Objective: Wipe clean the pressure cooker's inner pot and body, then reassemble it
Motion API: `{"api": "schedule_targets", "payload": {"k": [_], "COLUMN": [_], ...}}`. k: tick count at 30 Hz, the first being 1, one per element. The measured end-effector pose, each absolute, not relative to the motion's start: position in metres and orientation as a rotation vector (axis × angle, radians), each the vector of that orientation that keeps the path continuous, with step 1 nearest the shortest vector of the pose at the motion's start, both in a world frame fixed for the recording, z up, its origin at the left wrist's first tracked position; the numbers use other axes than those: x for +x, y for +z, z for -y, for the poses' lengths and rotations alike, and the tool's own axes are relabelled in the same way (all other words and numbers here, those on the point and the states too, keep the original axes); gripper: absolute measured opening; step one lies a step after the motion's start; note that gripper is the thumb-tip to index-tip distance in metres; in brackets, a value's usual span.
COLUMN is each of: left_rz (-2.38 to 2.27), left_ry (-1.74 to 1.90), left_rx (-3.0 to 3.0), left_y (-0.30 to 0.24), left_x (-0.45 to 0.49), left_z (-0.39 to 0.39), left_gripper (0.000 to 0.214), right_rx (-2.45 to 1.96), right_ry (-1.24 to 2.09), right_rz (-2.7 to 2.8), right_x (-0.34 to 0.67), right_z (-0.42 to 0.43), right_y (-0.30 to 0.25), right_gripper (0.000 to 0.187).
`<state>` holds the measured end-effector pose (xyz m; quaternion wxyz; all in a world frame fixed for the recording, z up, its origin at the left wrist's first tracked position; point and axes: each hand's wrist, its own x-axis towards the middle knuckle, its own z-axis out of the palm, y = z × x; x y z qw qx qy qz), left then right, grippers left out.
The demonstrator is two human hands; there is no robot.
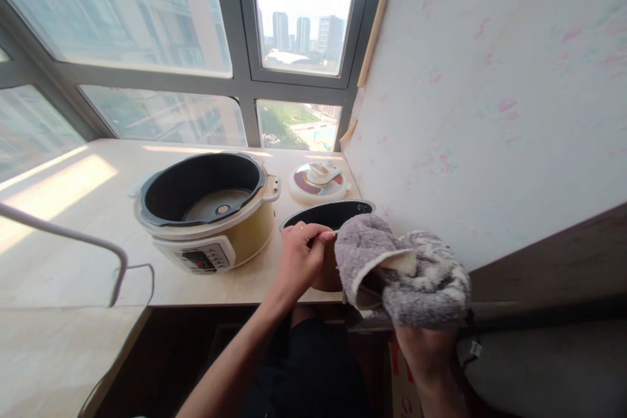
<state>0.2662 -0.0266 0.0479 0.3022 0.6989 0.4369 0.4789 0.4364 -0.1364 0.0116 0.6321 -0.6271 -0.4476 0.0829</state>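
Note:
My left hand (306,255) pinches the near rim of a dark inner pot (327,274), which stands on the wooden counter close to its front edge. A grey, fluffy towel (406,271) is bunched over my right hand (424,346) and hides its fingers. The towel is at the right side of the pot, overlapping its outer wall in view. To the left sits a pressure cooker body (255,235) without its lid, its dark inside showing. Behind the pot lies the cooker's white lid (318,183) with its handle up.
Windows (304,13) rise behind the counter (122,176). A papered wall (490,91) closes off the right side. At the left, a curved grey metal bar (98,235) and a thin cable (153,277) are near the counter's front edge. A printed box (404,379) is below.

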Motion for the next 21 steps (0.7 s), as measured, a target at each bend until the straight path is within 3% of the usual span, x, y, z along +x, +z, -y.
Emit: {"api": "schedule_targets", "payload": {"k": [4, 7, 15, 21], "left_rz": [-1.055, -1.036, -1.12, -1.027], "left_ry": [1.222, 1.227, 1.301, 1.33], "left_rx": [1.66, 1.541, 1.534, 1.654], "left_y": [0.052, 0.05, 0.033, 0.019], "left_x": [0.258, 0.249, 0.228, 0.217], "left_z": [0.018, 0.014, 0.019, 0.033], "left_gripper": [0.029, 0.028, 0.03, 0.038], "right_rx": [-1.238, -1.196, -1.529, -1.467], "right_ry": [-0.11, -0.166, 0.012, 0.336], "right_rz": [1.546, 1.562, 1.001, 0.86], "right_x": [0.412, 0.406, 0.44, 0.478], "right_z": [0.11, 0.093, 0.054, 0.005], "right_y": [0.025, 0.028, 0.02, 0.011], "right_gripper": [0.058, 0.056, 0.058, 0.043]}}
